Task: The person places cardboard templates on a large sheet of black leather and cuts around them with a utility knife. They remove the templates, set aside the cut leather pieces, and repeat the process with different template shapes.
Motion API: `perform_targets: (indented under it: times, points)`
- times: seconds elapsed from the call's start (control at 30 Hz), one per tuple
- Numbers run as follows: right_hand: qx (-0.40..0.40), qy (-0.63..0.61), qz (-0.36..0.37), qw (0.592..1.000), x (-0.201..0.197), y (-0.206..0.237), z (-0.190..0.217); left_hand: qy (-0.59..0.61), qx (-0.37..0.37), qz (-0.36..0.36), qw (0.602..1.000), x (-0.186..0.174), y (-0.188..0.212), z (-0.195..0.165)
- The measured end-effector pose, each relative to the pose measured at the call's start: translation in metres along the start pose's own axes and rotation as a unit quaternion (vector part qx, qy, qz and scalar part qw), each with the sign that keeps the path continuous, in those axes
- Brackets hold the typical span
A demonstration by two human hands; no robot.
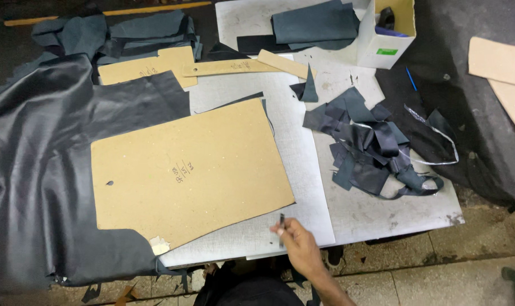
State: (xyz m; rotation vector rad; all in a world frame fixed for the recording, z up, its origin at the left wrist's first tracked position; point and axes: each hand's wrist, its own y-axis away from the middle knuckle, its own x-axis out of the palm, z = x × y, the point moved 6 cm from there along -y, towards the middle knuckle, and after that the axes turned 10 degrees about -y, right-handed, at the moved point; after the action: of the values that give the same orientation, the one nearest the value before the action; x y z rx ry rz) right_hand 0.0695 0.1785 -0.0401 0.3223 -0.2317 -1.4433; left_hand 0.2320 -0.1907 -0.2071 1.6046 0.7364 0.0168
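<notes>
1. Right hand (299,242) at near edge of tabletop (376,215), grip closed on small knife (282,222), blade just off lower right corner of cardboard pattern (189,173).
2. Left hand out of view; grip state unknown.
3. Pattern flat on dark leather (36,187); leather shows past its left and top edges, so cutting there looks undone.
4. Pile of leather scraps (371,147) to the right: some trimming judged finished.
5. Other patterns (149,67) unused at far side.

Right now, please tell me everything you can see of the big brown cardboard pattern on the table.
The cardboard pattern is a large flat tan sheet, roughly rectangular and slightly rotated. It has a small hole near its left edge, handwritten marks in the middle and a taped lower corner. It lies on dark leather and the grey cutting board.
</notes>
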Motion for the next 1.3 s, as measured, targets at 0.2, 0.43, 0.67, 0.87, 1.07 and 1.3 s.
perform_targets:
  times: [0.2,0.43,0.67,0.87,1.07,1.3]
  points:
    - [-0.389,0.133,-0.217,0.885,-0.049,0.000,0.063,-0.011,-0.014,0.003,1.000,0.045,0.016,0.029]
    - [-0.383,0.116,-0.237,0.885,-0.059,-0.023,0.042,0.008,-0.026,0.030,0.999,0.045,0.006,0.025]
    - [-0.267,0.139,-0.224,0.927,-0.054,-0.025,0.033,0.061,-0.028,0.090,0.994,0.040,0.003,0.015]
    - [-0.356,0.100,-0.222,0.902,-0.058,-0.012,0.040,0.012,-0.057,0.075,0.995,0.043,0.006,0.021]
    - [-0.295,0.167,-0.234,0.911,-0.055,-0.033,0.025,0.025,-0.040,0.046,0.998,0.041,-0.013,0.018]
    - [-0.314,0.147,-0.231,0.909,-0.051,-0.032,0.017,0.030,-0.036,0.029,0.998,0.038,-0.014,0.028]
